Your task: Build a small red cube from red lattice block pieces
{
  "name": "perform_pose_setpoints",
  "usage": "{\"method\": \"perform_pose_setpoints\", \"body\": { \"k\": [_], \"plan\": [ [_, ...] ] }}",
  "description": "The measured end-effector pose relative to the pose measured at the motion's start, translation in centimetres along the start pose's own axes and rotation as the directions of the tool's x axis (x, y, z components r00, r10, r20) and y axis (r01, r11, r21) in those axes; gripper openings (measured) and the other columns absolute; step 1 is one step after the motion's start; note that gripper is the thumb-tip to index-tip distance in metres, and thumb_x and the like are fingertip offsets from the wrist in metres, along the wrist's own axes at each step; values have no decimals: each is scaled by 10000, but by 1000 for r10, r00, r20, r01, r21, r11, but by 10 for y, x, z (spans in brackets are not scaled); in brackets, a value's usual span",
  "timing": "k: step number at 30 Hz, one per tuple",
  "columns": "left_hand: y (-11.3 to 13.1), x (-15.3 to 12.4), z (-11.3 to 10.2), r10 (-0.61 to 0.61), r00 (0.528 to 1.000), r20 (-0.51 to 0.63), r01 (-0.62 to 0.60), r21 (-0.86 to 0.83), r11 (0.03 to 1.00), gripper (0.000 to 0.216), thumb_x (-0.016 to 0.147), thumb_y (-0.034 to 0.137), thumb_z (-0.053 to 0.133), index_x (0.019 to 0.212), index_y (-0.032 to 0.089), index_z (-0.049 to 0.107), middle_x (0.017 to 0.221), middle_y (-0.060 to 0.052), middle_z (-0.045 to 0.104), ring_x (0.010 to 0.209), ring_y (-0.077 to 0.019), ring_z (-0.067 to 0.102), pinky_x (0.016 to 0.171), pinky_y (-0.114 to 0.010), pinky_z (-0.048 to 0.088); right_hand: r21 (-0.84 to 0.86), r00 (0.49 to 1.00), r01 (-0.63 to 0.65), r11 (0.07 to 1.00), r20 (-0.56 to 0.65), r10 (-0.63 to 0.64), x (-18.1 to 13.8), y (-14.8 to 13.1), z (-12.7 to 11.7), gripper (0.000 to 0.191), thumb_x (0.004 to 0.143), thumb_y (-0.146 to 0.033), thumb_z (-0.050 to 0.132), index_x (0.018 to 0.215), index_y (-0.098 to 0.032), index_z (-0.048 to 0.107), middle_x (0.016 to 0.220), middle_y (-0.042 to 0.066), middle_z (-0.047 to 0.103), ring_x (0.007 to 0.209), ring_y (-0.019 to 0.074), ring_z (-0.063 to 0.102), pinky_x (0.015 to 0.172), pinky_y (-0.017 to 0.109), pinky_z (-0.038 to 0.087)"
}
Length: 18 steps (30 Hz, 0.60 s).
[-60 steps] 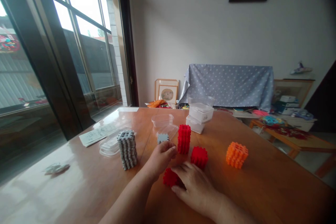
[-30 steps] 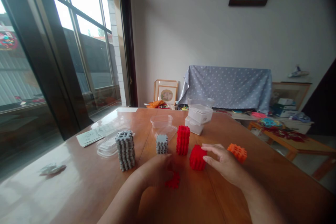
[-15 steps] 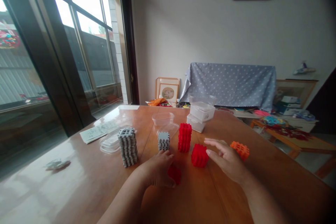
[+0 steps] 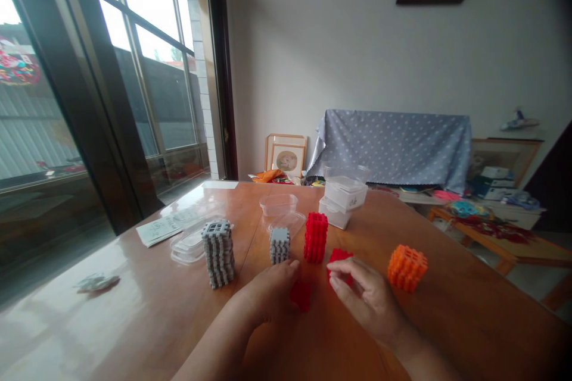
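My left hand (image 4: 270, 296) rests on the wooden table (image 4: 134, 309), its fingers curled on a small red block piece (image 4: 301, 296). My right hand (image 4: 364, 300) has its fingers bent round the low red block stack (image 4: 338, 257), which it mostly hides. Behind the hands stand a tall red stack (image 4: 316, 237), a small grey stack (image 4: 279, 244) and a tall grey stack (image 4: 218, 253). An orange block stack (image 4: 406, 267) sits to the right of my right hand.
Clear plastic boxes (image 4: 344, 193), an open clear tub (image 4: 277, 204) and lids (image 4: 190, 244) lie at the table's far side. A paper sheet (image 4: 156, 230) and a crumpled wrapper (image 4: 96, 281) are on the left. A low table (image 4: 491, 232) stands to the right.
My right hand came back from beside the orange stack and closed on the low red stack. My left hand stayed on the small red piece.
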<state>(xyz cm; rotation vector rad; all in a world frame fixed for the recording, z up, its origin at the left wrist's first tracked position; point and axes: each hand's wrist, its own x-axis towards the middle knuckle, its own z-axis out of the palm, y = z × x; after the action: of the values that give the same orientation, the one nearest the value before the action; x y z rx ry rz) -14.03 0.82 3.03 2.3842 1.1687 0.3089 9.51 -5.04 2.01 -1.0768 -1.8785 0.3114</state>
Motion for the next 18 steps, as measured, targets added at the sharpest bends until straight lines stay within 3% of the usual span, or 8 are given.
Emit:
{"method": "perform_pose_setpoints", "body": {
  "k": [4, 7, 9, 12, 14, 18],
  "plan": [
    [2, 0, 0, 65, 998, -5, -65, -221, 973, 224, 741, 280, 718, 912, 194, 603, 915, -39, 634, 749, -179, 546, 651, -294, 388, -55, 995, 85, 995, 49, -82, -2, -7, 8, 181, 945, -246, 626, 1122, -257, 662, 946, 31, 709, 875, 186, 678, 807, 315, 565],
    [1, 3, 2, 103, 995, -6, -95, -445, 891, 183, 744, 152, 623, 919, 189, 589, 833, 12, 596, 719, -133, 495, 611, -251, 349, -145, 986, 152, 978, 91, -140, -2, -9, 10, 331, 898, -241, 686, 1225, -266, 647, 1143, 65, 703, 1066, 228, 658, 954, 377, 557],
    [1, 5, 5, 94, 995, -21, -87, -626, 775, 260, 717, 114, 624, 964, 182, 581, 829, 22, 585, 721, -119, 493, 618, -235, 347, -197, 980, 164, 967, 142, -138, -2, -10, 9, 496, 853, -248, 732, 1333, -273, 606, 1295, 85, 658, 1214, 268, 600, 1060, 432, 517],
    [3, 9, 9, 82, 997, -13, -51, -878, 476, 308, 685, 86, 663, 957, 176, 551, 836, 19, 593, 741, -109, 524, 649, -223, 357, -236, 974, 134, 962, 210, -84, -2, -13, 9, 700, 812, -252, 760, 1466, -280, 512, 1416, 93, 594, 1317, 295, 536, 1114, 461, 490],
    [6, 11, 11, 76, 997, -2, -25, -952, 304, 335, 660, 66, 697, 938, 172, 543, 849, 13, 605, 746, -104, 541, 657, -219, 357, -236, 974, 119, 964, 215, -68, -2, -13, 11, 733, 811, -229, 747, 1493, -285, 484, 1430, 89, 587, 1327, 290, 534, 1122, 459, 487],
    [12, 13, 12, 36, 999, 10, 3, -982, 188, 369, 664, 75, 773, 954, 166, 564, 836, 7, 616, 714, -99, 557, 641, -222, 348, -181, 986, 112, 977, 142, -86, -3, -8, 13, 643, 833, -185, 703, 1441, -290, 524, 1378, 77, 629, 1267, 260, 593, 1100, 431, 502]
  ]
}}
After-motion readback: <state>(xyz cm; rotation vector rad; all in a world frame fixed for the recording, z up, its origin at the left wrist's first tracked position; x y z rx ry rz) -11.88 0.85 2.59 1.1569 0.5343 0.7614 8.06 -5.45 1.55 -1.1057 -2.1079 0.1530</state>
